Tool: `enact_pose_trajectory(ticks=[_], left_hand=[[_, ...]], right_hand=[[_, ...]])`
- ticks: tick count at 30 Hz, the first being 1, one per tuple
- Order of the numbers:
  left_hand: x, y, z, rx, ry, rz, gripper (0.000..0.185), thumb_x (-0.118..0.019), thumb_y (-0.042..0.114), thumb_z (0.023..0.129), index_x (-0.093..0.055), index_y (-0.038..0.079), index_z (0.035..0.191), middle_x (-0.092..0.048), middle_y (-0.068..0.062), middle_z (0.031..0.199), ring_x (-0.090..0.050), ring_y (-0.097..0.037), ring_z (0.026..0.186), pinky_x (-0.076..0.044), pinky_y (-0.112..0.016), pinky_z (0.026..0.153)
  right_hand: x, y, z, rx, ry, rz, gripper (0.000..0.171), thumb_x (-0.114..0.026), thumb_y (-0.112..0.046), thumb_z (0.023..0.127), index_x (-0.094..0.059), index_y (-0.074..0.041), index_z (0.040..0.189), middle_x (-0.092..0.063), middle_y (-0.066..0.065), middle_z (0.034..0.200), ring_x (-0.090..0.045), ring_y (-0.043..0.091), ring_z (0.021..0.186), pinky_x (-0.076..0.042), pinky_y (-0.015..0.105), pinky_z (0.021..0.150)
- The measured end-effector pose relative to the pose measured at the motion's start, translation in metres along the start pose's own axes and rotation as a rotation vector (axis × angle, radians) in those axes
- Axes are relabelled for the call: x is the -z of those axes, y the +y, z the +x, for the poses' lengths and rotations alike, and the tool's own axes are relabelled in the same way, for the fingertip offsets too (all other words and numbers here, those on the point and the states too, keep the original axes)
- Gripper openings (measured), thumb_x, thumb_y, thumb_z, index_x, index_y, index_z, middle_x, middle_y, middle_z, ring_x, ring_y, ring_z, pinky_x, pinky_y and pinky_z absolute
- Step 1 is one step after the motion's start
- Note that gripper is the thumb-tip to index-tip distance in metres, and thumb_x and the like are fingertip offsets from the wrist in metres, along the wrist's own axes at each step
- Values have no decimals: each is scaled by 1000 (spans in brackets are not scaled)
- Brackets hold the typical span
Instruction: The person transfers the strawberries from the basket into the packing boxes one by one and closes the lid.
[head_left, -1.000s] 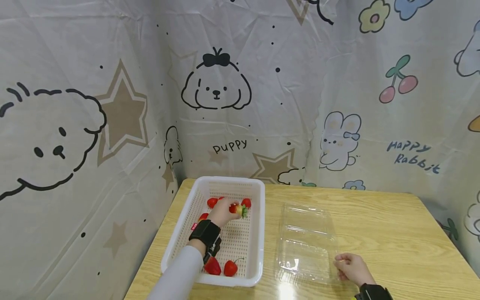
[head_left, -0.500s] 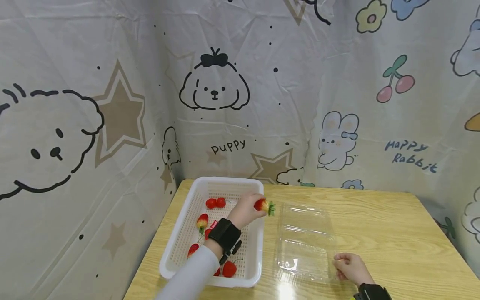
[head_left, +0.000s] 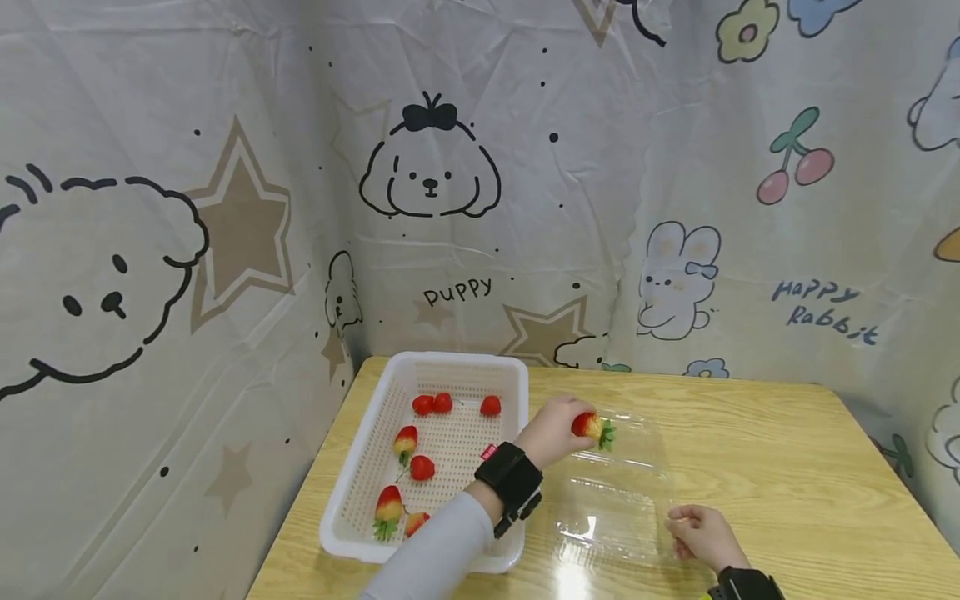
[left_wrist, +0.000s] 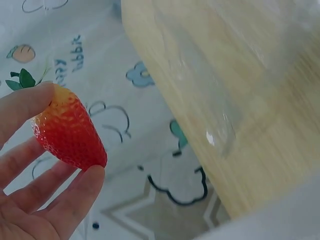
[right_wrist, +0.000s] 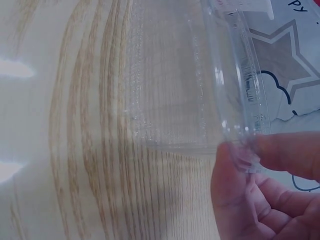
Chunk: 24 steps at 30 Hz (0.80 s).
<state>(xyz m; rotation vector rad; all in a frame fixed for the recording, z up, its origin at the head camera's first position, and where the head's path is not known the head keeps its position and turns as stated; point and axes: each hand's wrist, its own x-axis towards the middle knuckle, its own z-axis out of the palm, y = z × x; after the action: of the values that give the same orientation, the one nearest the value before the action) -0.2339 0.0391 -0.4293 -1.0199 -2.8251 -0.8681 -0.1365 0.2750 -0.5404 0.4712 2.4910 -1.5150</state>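
Between thumb and fingers my left hand (head_left: 558,429) pinches a strawberry (head_left: 586,425), red at the tip and yellow towards its green leaves. In the head view it overlaps the far part of a clear plastic box (head_left: 615,500). The left wrist view shows the strawberry (left_wrist: 70,130) up close, its leaves by the fingertips. My right hand (head_left: 705,533) pinches the near right edge of the box; the right wrist view shows thumb and finger on its clear rim (right_wrist: 240,150).
A white perforated basket (head_left: 521,467) stands left of the box. Inside lie several more fruits, among them a strawberry (head_left: 388,504) with leaves and a round red fruit (head_left: 491,406). Wooden table (head_left: 780,467) extends to the right. A printed curtain (head_left: 450,275) hangs behind.
My left hand has carried the strawberry out of the basket, rightward past its rim to the clear box. My right hand has stayed at the box's edge.
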Motion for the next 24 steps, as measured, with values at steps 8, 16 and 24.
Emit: enact_pose_trajectory(ticks=[8,16,24], left_hand=[[-33,17,15,24,-62,38,41,-76,21,74,-63,12,112,-59,-1,102,-54,-9,87,-43,-13,74],[-73,13,14,63,-116,134,34,-78,20,69,-67,14,101,-55,4,84,-47,-4,72,-37,-13,62],[-99,16,9,84,-142,140,35,-80,18,64,-69,15,98,-53,5,81,-45,-4,72,-36,-12,62]], right_hand=[[0,3,1,-1,8,7,21,-53,1,84,-53,16,98,-55,9,64,-53,16,53,-48,29,51],[-1,4,2,-2,7,4,20,-54,0,84,-53,15,97,-55,8,64,-53,16,53,-48,29,50],[-2,5,2,0,10,6,20,-54,0,85,-53,15,98,-54,7,62,-53,16,53,-48,29,50]])
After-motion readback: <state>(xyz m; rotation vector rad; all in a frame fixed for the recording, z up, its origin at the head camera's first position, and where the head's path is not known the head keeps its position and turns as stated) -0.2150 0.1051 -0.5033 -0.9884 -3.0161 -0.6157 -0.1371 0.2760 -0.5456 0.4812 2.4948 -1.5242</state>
